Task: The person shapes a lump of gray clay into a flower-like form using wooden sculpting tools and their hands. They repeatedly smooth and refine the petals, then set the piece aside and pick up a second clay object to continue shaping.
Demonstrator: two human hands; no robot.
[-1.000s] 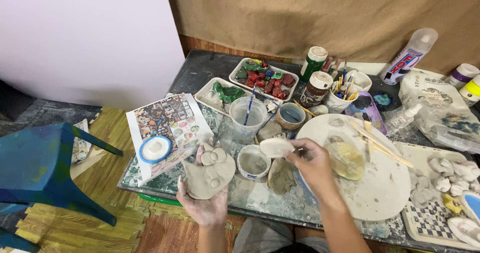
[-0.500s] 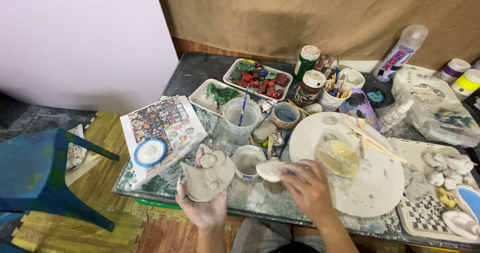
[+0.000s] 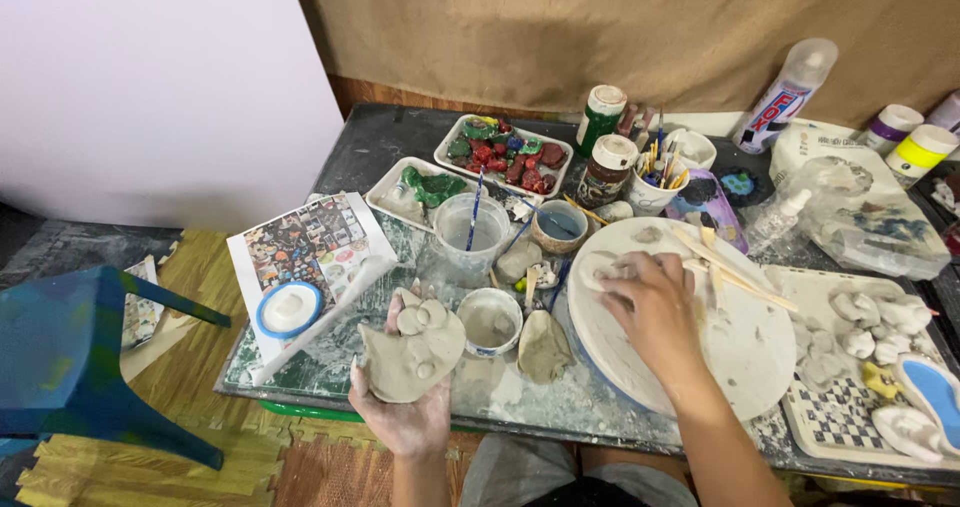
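Blue stool (image 3: 70, 357), far left, on a yellow mat floor, well apart from the table. Glass-topped table (image 3: 340, 352), wet and smeared with clay. Printed sheet (image 3: 305, 247) at the table's left edge, bearing a blue-rimmed lid (image 3: 288, 308). Left hand (image 3: 405, 412), at the near table edge, palm up, fingers curled around a flat grey clay piece (image 3: 412, 350) with small round lumps pressed on its top; the piece rests in the palm, tilted toward the camera, just over the table edge. Small white bowl (image 3: 490, 320) just right of the clay piece, grey slip inside. Clear water cup (image 3: 472, 232) behind it, a brush standing in it. White tray (image 3: 420, 192) with green pieces, behind the cup; second tray (image 3: 503, 154) with red and green painted pieces, farther back. Flat clay slab (image 3: 545, 347) lying beside the bowl. Two paint jars (image 3: 605, 142) at mid-table, a cup of brushes (image 3: 655, 182) beside them. Round white board (image 3: 735, 337), large, right of centre. Right hand (image 3: 652, 307) lies palm down on the board's left part, fingers bent onto a small clay lump (image 3: 598, 265); whether they pinch it or only press it cannot be told. Wooden sticks (image 3: 725, 267) lie across the board beyond the hand. Glue bottle (image 3: 785, 97) at the back. Checked tray (image 3: 850, 417) with pale clay shapes (image 3: 870, 322), far right.
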